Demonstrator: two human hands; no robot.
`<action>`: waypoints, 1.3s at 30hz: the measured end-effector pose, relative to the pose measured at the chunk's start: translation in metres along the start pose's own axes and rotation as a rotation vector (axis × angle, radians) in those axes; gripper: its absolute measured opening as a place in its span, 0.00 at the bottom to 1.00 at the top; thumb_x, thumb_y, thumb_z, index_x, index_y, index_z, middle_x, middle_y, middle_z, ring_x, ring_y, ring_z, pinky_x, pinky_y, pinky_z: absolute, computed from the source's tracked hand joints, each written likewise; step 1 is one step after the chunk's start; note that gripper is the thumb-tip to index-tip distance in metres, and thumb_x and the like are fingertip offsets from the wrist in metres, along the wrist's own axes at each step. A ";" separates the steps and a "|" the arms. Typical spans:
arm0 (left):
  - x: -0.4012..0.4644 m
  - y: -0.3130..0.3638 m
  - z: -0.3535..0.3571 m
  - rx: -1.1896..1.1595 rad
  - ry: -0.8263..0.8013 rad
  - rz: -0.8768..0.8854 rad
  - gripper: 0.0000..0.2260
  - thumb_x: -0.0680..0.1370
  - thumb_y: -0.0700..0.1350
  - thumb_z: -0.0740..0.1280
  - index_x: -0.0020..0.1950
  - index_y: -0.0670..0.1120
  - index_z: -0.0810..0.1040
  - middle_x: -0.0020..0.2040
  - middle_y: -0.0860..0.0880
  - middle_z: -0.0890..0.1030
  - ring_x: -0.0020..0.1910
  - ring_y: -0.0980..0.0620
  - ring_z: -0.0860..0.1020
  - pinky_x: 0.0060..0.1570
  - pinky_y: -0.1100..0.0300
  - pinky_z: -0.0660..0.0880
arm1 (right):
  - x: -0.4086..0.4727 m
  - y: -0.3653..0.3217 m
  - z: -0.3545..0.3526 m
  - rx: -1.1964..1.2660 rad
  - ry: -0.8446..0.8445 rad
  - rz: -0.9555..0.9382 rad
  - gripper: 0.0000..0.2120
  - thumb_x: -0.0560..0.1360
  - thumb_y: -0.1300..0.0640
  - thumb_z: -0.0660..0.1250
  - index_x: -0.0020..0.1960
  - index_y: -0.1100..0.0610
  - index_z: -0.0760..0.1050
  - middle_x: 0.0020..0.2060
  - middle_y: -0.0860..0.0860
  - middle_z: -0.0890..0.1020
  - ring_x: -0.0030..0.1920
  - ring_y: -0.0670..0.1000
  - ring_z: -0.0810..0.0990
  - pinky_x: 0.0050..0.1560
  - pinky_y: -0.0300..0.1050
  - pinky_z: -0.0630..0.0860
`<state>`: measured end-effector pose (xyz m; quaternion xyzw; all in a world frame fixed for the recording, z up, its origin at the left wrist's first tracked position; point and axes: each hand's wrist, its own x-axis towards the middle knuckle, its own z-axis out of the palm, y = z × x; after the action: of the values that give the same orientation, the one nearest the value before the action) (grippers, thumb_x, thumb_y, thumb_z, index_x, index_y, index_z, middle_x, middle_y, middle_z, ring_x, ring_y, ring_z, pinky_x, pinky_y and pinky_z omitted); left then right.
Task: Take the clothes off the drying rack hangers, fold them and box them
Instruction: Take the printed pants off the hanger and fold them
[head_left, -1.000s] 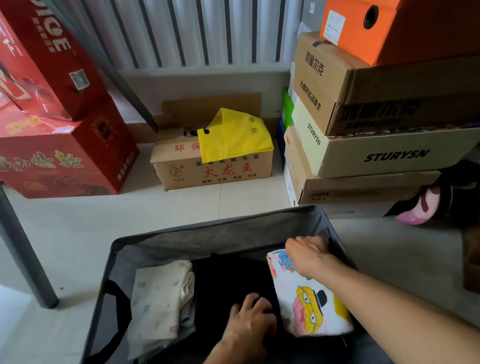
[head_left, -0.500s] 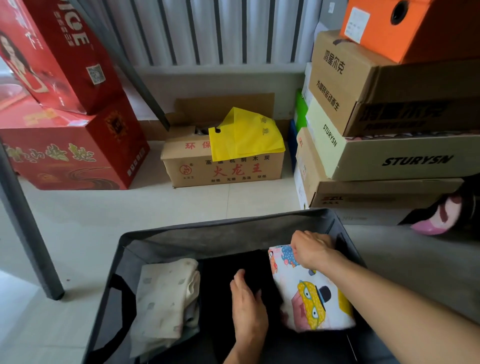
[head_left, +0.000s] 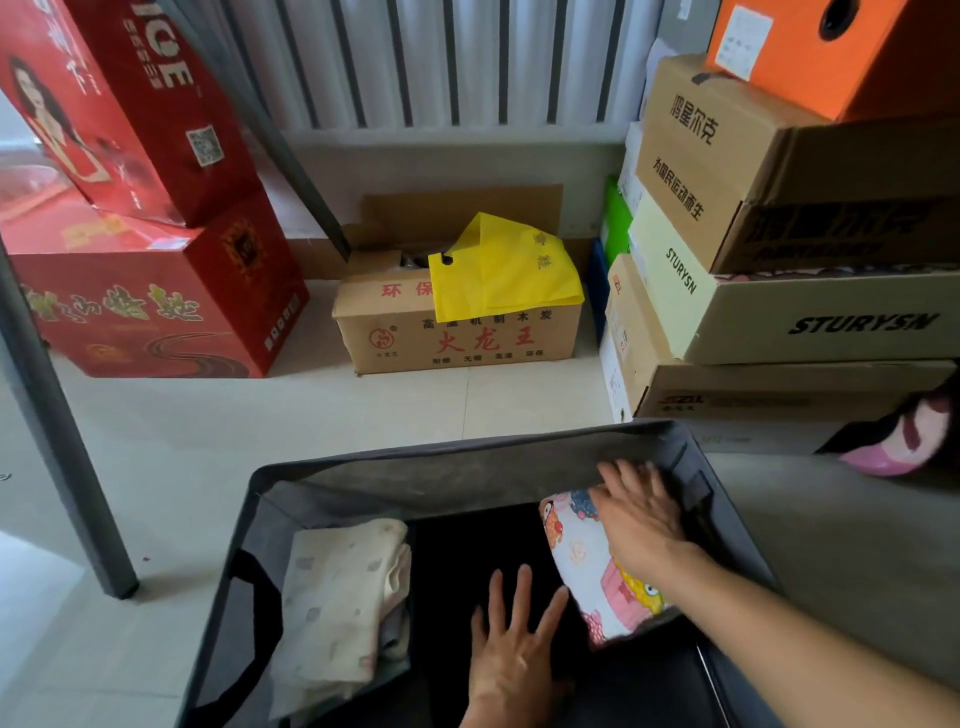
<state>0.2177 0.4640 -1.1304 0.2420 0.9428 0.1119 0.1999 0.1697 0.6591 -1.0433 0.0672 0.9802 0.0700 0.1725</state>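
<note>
Both hands are in the bin (head_left: 467, 457), lower centre of frame. Right hand (head_left: 641, 519) now lies flat, fingers spread, on the far end of the print garment (head_left: 582, 566) at the bin's right side; half a second ago it was clenched on that same end, so I read that as a let-go followed by a pat-down. Left hand (head_left: 511, 644) is also released: fingers straight and fanned, palm down on the black garment (head_left: 467, 551) in the middle of the bin, just beside the print one's near edge. A second ago those fingers were curled into the black cloth. So neither hand is grasping anything right now. Cream garment (head_left: 337, 597) sits folded at the left of the bin, untouched, same spot as before. Three folded pieces lie side by side: cream left, black centre, print right, the print one lying tilted with its near corner over the black. My take: this item is placed and I'm only flattening it; boxing for this piece looks essentially done. No rack hangers or other clothes in view, so I can't tell how much remains. Next thing I'd expect is to pull both hands out and go back for another garment.
</note>
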 end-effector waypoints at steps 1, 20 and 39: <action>0.001 0.000 -0.001 0.025 -0.013 -0.003 0.75 0.36 0.76 0.66 0.79 0.54 0.41 0.62 0.47 0.80 0.59 0.39 0.76 0.35 0.48 0.81 | -0.010 -0.008 0.001 0.039 -0.028 0.051 0.31 0.78 0.58 0.59 0.78 0.53 0.52 0.79 0.55 0.44 0.78 0.58 0.43 0.73 0.65 0.45; -0.034 0.019 -0.086 -0.350 -0.148 -0.108 0.34 0.78 0.56 0.64 0.79 0.55 0.50 0.80 0.46 0.44 0.79 0.47 0.41 0.75 0.57 0.44 | -0.061 -0.045 -0.015 0.558 -0.132 0.220 0.29 0.81 0.40 0.46 0.79 0.45 0.42 0.79 0.49 0.43 0.78 0.55 0.42 0.74 0.62 0.47; -0.240 0.103 -0.306 -1.318 -0.094 -0.504 0.13 0.80 0.46 0.66 0.64 0.47 0.76 0.54 0.46 0.83 0.47 0.52 0.82 0.52 0.54 0.78 | -0.285 -0.098 -0.212 1.822 -0.207 0.553 0.14 0.82 0.51 0.57 0.50 0.57 0.78 0.42 0.56 0.84 0.40 0.55 0.81 0.40 0.47 0.75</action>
<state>0.3205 0.3975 -0.7472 -0.1505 0.6962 0.5994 0.3653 0.3508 0.4940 -0.7681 0.4106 0.5876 -0.6873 0.1170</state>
